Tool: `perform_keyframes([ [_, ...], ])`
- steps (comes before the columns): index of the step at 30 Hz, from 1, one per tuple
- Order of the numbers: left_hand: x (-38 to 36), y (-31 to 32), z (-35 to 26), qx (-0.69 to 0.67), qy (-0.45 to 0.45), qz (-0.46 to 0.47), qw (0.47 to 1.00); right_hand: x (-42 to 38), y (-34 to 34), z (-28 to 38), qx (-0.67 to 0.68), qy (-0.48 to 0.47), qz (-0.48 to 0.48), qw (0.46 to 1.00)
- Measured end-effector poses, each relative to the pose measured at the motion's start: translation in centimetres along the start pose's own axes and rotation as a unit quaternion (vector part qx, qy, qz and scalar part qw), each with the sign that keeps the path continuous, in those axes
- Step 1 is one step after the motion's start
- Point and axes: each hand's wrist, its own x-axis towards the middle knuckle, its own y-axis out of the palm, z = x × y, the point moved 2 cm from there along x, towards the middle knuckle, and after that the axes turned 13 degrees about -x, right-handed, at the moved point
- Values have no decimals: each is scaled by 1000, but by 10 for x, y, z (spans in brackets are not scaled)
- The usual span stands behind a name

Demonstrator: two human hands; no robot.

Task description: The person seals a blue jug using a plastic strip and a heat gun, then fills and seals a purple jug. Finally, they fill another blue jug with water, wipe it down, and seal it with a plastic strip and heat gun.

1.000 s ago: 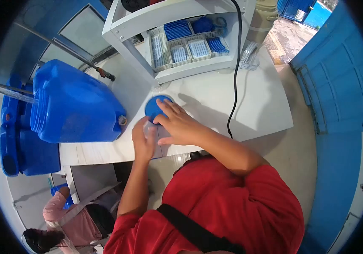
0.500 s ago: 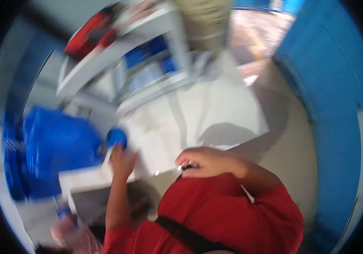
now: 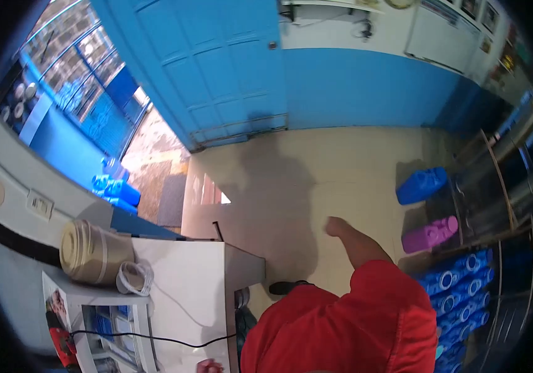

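Observation:
Over the tan floor, to the right of the white desk (image 3: 182, 273), my right hand (image 3: 335, 226) hangs at the end of a bent arm. Its fingers are hidden, so what it may hold cannot be seen. My left hand (image 3: 209, 366) is at the bottom edge, over the desk's right side, partly cut off, with its visible fingers curled. A black cable (image 3: 154, 337) crosses the desk just above it. A beige round container (image 3: 92, 252) and a coiled white cord (image 3: 135, 278) stand at the far left.
A blue door (image 3: 217, 68) stands beside an open doorway at the upper left. On the floor at right are a blue jug (image 3: 422, 185) and a pink jug (image 3: 429, 235). Several blue bottles (image 3: 459, 298) line the lower right. A red tool (image 3: 61, 339) lies at lower left.
The view has swung from the desk towards the door and floor. My right hand has moved from in front of my shirt to over the floor; my left hand now shows only at the bottom edge.

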Motion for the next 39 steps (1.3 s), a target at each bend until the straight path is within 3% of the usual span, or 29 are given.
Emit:
perform_keyframes([
  [1,6,31,-19,5,-7,72,997,-55,-24,-42,7,128,69,989],
  [2,20,43,-11,43,-9,129,991,-32,103,-127,-165,89,107,976],
  [3,39,46,0,64,-55,195,977,-122,21,-120,-160,170,224,946],
  [4,47,58,1,66,-57,211,974,-142,80,-170,-85,131,330,931],
  [6,63,93,9,39,-133,233,963,-248,83,-208,0,133,335,933],
  [8,106,105,63,77,-133,250,956,-318,123,-236,-23,16,374,927],
  [9,119,108,81,115,-132,247,953,-344,130,-237,-13,27,376,926],
  [12,124,176,54,252,-81,297,918,-421,144,-233,11,121,390,913],
  [13,128,190,53,263,-83,305,912,-438,144,-226,89,169,370,909],
  [15,143,221,67,355,-62,385,849,-458,156,-220,176,220,347,894],
  [16,154,233,75,363,-62,392,843,-464,162,-216,167,187,276,928],
  [19,182,267,85,456,-30,487,744,-483,220,-197,171,57,94,979],
  [20,186,284,80,470,-25,493,731,-493,224,-187,261,143,147,943],
  [21,191,300,76,481,-15,500,720,-498,217,-178,242,91,122,958],
  [22,197,313,76,501,-16,513,697,-506,204,-168,283,167,160,931],
  [23,201,325,75,481,-5,519,707,-508,206,-166,291,202,216,910],
  [24,205,342,75,455,7,522,721,-512,204,-162,296,238,192,905],
  [29,234,426,71,504,6,531,681,-504,218,-180,321,278,217,879],
  [34,235,530,64,570,11,516,639,-445,243,-257,332,258,237,876],
  [36,260,548,76,539,-15,517,665,-404,263,-300,321,339,188,864],
  [37,284,544,87,510,-85,503,693,-382,264,-322,329,332,169,868],
  [38,305,538,89,523,-90,499,685,-357,265,-347,340,330,150,868],
  [39,322,540,93,585,-43,537,606,-329,272,-374,349,330,159,862],
])
